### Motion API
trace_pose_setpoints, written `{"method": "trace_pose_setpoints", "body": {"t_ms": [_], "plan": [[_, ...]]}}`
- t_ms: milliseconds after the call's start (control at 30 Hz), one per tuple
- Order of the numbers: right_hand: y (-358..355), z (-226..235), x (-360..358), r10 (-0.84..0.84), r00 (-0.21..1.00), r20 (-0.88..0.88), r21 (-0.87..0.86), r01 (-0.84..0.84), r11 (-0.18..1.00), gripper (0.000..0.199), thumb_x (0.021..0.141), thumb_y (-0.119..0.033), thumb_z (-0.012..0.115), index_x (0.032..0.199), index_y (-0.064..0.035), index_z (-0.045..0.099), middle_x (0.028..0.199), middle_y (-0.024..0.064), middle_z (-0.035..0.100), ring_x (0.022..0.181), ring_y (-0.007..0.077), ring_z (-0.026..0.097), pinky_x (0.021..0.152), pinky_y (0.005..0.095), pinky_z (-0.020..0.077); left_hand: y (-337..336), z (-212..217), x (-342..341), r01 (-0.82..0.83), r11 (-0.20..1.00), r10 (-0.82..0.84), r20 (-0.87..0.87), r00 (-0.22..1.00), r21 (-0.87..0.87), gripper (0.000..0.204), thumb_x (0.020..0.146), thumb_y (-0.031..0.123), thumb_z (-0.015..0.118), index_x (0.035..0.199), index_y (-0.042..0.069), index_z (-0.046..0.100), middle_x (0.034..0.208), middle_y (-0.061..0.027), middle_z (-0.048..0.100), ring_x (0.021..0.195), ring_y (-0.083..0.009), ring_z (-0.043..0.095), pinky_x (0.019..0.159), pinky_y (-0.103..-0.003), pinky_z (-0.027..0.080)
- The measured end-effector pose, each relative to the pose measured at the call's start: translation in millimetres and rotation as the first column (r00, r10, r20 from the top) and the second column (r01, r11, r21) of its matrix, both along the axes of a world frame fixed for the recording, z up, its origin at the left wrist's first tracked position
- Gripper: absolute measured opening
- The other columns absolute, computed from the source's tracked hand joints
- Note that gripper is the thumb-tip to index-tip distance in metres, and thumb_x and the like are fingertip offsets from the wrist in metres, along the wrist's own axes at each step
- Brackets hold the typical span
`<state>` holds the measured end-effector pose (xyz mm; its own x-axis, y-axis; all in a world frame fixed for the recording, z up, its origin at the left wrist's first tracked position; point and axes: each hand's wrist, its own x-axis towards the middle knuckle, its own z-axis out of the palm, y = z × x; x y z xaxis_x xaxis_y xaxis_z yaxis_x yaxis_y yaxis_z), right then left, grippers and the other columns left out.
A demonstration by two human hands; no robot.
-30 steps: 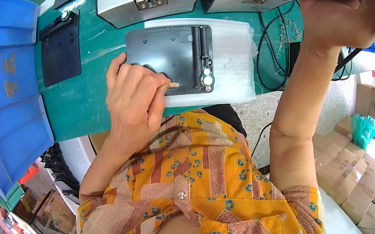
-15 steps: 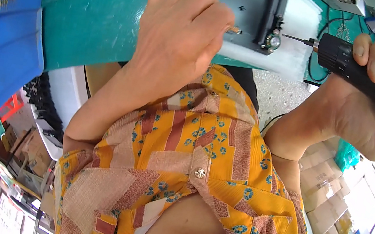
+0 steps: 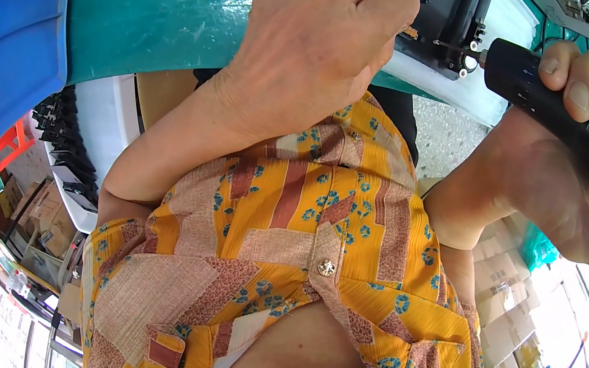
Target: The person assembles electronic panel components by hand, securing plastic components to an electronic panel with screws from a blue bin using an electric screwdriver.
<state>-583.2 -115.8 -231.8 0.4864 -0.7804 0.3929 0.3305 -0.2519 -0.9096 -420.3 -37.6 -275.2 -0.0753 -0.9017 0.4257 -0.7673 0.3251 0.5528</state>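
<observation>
My left hand point(image 3: 316, 49) is closed, fingertips bent under and mostly hidden, over a dark flat panel point(image 3: 431, 25) on the table. A small copper-coloured piece point(image 3: 410, 32) pokes out from its fingers. My right hand point(image 3: 547, 170) is wrapped round a black electric screwdriver point(image 3: 538, 82), held nearly level and pointing left. Its thin bit point(image 3: 451, 48) crosses the lower end of a black bar-shaped part point(image 3: 461, 25) on the panel, with the tip close to the copper-coloured piece. Whether the tip touches anything, I cannot tell.
Beneath the panel a whitish sheet point(image 3: 509, 37) lies on the green tabletop point(image 3: 159, 16). A blue bin point(image 3: 22, 33) stands at the left. Several black parts point(image 3: 70, 141) sit by a white tray point(image 3: 109, 116) below the table edge. Cartons point(image 3: 502, 286) are stacked at the lower right.
The screwdriver has moved left, so its bit now crosses the bar-shaped part instead of stopping to its right. My left hand has moved right and up in the picture, and the view has shifted slightly.
</observation>
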Motion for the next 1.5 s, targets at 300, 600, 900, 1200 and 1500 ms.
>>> {"method": "trace_pose_setpoints", "body": {"t_ms": [300, 600, 900, 1200, 1500], "plan": [[-3, 0, -8, 0.086, 0.995, 0.054, 0.014, -0.087, 0.996, 0.089, 0.081, -0.087, 0.053, 0.123, -0.0099, 0.063, 0.098, 0.0110, 0.062, 0.081, 0.0221, 0.061, 0.074, 0.0397, 0.0517, 0, -1, 0, 0.008, 1.000, -0.008, -0.012, 1.000, 0.015, 0.020, 0.076, 0.001, 0.071, 0.092, 0.006, 0.062, 0.089, -0.0116, 0.048, 0.084, -0.0340, 0.053, 0.099, -0.057, 0.041], [-16, 0, -16, 0.195, 0.975, 0.110, 0.013, -0.198, 0.980, 0.093, 0.077, -0.090, 0.054, 0.125, -0.0112, 0.065, 0.102, 0.0115, 0.062, 0.084, 0.0233, 0.060, 0.076, 0.0416, 0.0503, 1, -4, -1, 0.001, 1.000, -0.001, 0.005, 1.000, 0.006, 0.019, 0.077, 0.002, 0.070, 0.094, 0.007, 0.062, 0.090, -0.0115, 0.049, 0.087, -0.0340, 0.053, 0.101, -0.058, 0.041], [-24, 0, -18, 0.304, 0.940, 0.155, 0.011, -0.310, 0.951, 0.097, 0.073, -0.093, 0.055, 0.126, -0.0125, 0.066, 0.105, 0.0120, 0.063, 0.087, 0.0244, 0.059, 0.078, 0.0435, 0.0489, 2, -2, 0, 0.011, 1.000, -0.011, -0.011, 1.000, 0.005, 0.019, 0.077, 0.001, 0.069, 0.094, 0.006, 0.061, 0.090, -0.0118, 0.048, 0.087, -0.0335, 0.053, 0.101, -0.057, 0.041], [-29, 4, -30, 0.378, 0.907, 0.184, 0.011, -0.387, 0.922, 0.101, 0.070, -0.096, 0.057, 0.127, -0.0137, 0.068, 0.107, 0.0121, 0.063, 0.089, 0.0252, 0.058, 0.080, 0.0448, 0.0477, 1, -3, 1, 0.016, 1.000, -0.015, -0.008, 1.000, 0.025, 0.017, 0.078, 0.002, 0.068, 0.091, 0.006, 0.058, 0.088, -0.0120, 0.045, 0.087, -0.0329, 0.051, 0.102, -0.058, 0.040], [-24, 4, -29, 0.365, 0.918, 0.155, -0.028, -0.365, 0.930, 0.101, 0.067, -0.095, 0.059, 0.128, -0.0152, 0.067, 0.107, 0.0095, 0.063, 0.089, 0.0237, 0.057, 0.080, 0.0432, 0.0469, 2, -3, 0, 0.019, 0.999, -0.019, -0.011, 1.000, 0.029, 0.017, 0.079, 0.003, 0.068, 0.093, 0.006, 0.058, 0.089, -0.0121, 0.045, 0.087, -0.0325, 0.051, 0.102, -0.059, 0.040]]}}
